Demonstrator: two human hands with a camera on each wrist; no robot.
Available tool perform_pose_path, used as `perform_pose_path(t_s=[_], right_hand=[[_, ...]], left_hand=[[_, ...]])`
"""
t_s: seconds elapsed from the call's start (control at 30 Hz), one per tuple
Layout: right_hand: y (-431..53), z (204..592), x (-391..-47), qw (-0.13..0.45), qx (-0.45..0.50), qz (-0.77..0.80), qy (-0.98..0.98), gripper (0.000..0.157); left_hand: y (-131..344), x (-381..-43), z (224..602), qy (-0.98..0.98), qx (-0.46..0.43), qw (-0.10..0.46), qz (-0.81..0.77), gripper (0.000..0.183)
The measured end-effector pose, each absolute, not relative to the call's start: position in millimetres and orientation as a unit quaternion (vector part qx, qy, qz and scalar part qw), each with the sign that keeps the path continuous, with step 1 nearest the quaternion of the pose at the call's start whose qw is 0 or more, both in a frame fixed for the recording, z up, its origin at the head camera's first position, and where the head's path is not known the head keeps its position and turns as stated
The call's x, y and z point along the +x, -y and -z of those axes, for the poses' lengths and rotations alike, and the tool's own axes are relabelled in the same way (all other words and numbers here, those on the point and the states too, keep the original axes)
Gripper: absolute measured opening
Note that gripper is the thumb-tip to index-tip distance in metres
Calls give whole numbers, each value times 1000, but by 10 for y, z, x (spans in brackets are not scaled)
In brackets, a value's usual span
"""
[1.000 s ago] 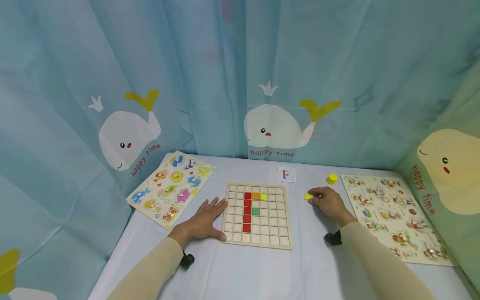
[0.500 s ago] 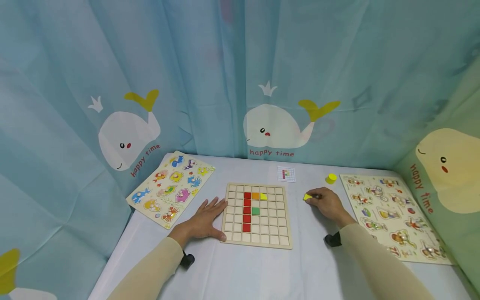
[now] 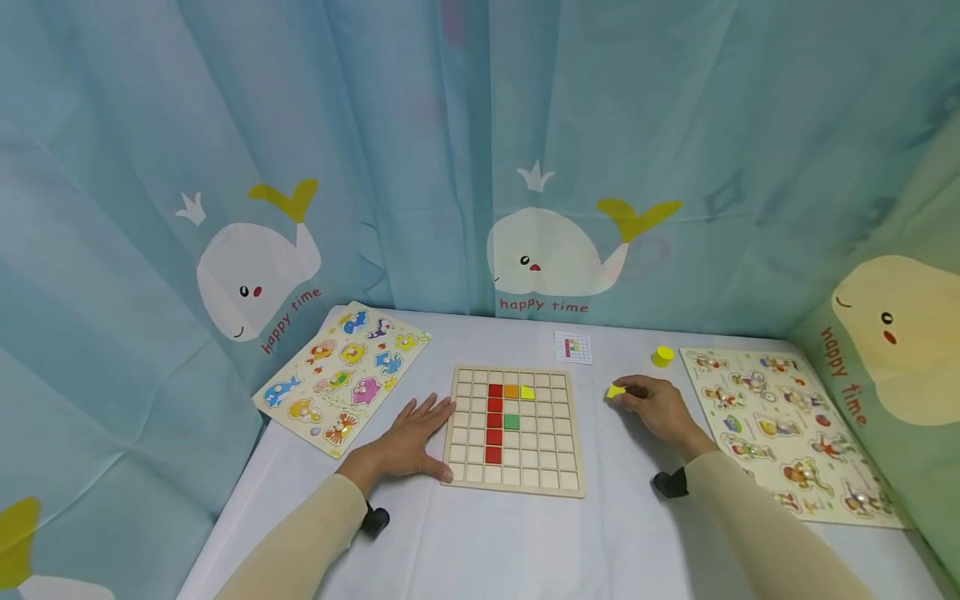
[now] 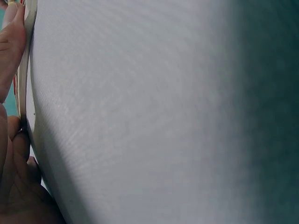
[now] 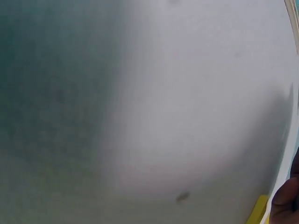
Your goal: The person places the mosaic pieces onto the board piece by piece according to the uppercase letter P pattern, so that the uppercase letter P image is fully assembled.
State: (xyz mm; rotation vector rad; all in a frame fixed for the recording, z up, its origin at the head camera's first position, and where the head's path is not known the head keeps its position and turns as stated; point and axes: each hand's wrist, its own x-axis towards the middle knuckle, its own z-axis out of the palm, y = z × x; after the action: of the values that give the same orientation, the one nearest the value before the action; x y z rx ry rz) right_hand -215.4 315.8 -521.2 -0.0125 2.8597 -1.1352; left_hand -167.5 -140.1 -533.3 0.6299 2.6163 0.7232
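My left hand (image 3: 408, 437) lies with spread fingers against the left edge of a wooden grid board (image 3: 542, 481). In the left wrist view its thumb and fingers show along the left margin. On the board are a column of several red squares (image 3: 493, 422), an orange square (image 3: 512, 392), a green square (image 3: 512, 422) and a yellow piece with a slanted side (image 3: 527, 392). To the right of the board, my right hand (image 3: 654, 408) pinches a small yellow tile (image 3: 615, 391) between thumb and fingers. The right wrist view catches only fingertips and something yellow (image 5: 257, 212) in its corner.
Behind the board lies a small pattern card (image 3: 573, 348). A yellow cylinder (image 3: 662, 357) stands beyond my right hand. Picture puzzle boards lie at both sides, sea animals (image 3: 341, 379) left and figures (image 3: 787, 433) right. Whale-printed curtains (image 3: 420, 167) enclose the table.
The right hand has shifted only slightly, and the yellow tile in it now shows at a different tilt. My left hand and the pieces on the board have stayed in place.
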Motion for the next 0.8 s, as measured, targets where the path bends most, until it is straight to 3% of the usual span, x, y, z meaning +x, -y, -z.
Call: perform_pose_path(t_s=[0.57,0.8], right_hand=[[-2726,5049,-2073,31,-55,416,-907,25],[-2478,5022,-2057,57,-54,442,-894,23]], left_hand=[[1399,-1681,5338,-923,221,183,-256,123],[1389,-1676,5317,-924,222,182,-254,122]])
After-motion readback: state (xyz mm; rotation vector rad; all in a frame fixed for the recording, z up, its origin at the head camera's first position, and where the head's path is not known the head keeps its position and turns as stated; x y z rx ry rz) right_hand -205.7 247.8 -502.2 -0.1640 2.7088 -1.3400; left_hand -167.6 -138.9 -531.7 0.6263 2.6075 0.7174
